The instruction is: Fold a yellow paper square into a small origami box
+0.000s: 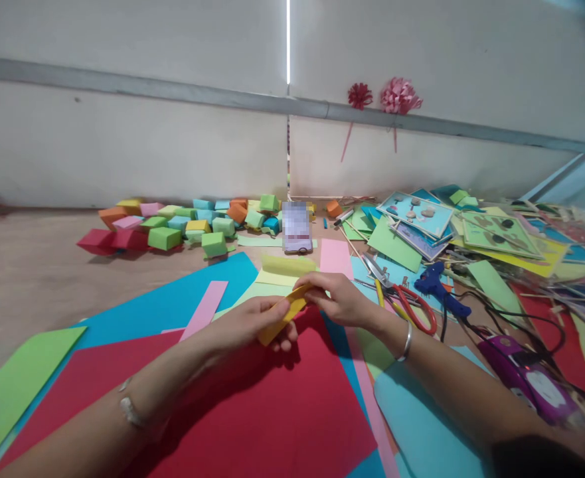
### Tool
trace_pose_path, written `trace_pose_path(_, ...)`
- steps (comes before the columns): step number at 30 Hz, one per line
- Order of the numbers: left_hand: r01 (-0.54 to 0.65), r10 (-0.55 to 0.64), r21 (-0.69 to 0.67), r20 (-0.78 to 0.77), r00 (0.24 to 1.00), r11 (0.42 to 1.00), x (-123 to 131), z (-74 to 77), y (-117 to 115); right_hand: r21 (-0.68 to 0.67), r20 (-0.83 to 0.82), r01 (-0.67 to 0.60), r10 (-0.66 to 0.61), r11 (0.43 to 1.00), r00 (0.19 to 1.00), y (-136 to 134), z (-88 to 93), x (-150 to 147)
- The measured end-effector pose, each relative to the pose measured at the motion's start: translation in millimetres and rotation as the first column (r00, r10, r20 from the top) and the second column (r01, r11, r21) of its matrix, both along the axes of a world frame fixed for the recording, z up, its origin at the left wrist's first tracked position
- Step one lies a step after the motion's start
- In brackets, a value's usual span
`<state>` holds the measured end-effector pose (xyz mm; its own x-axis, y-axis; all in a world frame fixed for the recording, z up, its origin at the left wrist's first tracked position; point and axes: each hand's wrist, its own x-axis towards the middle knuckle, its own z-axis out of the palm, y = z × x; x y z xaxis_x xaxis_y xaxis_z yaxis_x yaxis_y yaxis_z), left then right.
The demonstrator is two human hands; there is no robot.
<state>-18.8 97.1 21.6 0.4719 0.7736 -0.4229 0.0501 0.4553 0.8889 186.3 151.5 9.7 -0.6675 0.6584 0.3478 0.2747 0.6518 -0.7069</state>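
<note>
My left hand [267, 318] pinches a yellow-orange strip of paper [281, 321] between thumb and fingers. At the strip's far end, my right hand [334, 297] grips it with the fingertips. The strip is held tilted above a large red paper sheet [272, 411], which lies over a blue sheet [172, 302]. Just beyond the hands is a pale yellow paper piece [285, 265] with a curled edge. A pink paper strip [205, 309] lies to the left of my left hand.
Folded paper cubes [165, 238] in several colours line the wall. A phone [297, 227] stands beside them. To the right are scissors with red handles [416, 309], a blue glue gun [441, 289], a purple box [526, 378] with cables, and piled cards [416, 214]. Paper flowers [400, 96] hang above.
</note>
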Motion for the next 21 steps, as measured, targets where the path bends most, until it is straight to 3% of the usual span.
trace_pose_path(3,-0.052,0.057,-0.062,0.082,0.995,0.997,0.0,-3.7,-1.5,-0.077,-0.061,0.022,-0.027,0.997,0.998,5.1,-3.1,2.5)
trace_pose_path(6,-0.045,0.044,0.005,0.094,0.995,0.999,0.4,-3.7,-0.2,-0.159,-0.054,0.034,-0.043,0.987,0.998,4.7,-4.1,1.9)
trace_pose_path(10,-0.039,0.039,0.101,0.001,0.999,0.994,0.4,1.1,3.5,-0.316,-0.123,0.0,-0.041,0.949,0.992,-1.7,-1.0,-1.7)
trace_pose_path(14,-0.074,0.096,0.204,-0.101,0.99,0.976,-1.2,1.3,2.9,-0.378,-0.184,0.011,-0.086,0.926,0.979,-5.2,2.0,-4.9)
trace_pose_path(19,-0.246,0.249,0.058,-0.047,0.967,0.967,1.0,0.2,0.8,-0.477,-0.257,-0.048,-0.088,0.878,0.962,-1.3,-1.1,-4.5)
trace_pose_path(21,-0.295,0.296,0.03,-0.042,0.954,0.955,2.6,1.5,1.2,-0.456,-0.237,-0.036,-0.082,0.889,0.968,1.1,-2.7,-3.0)
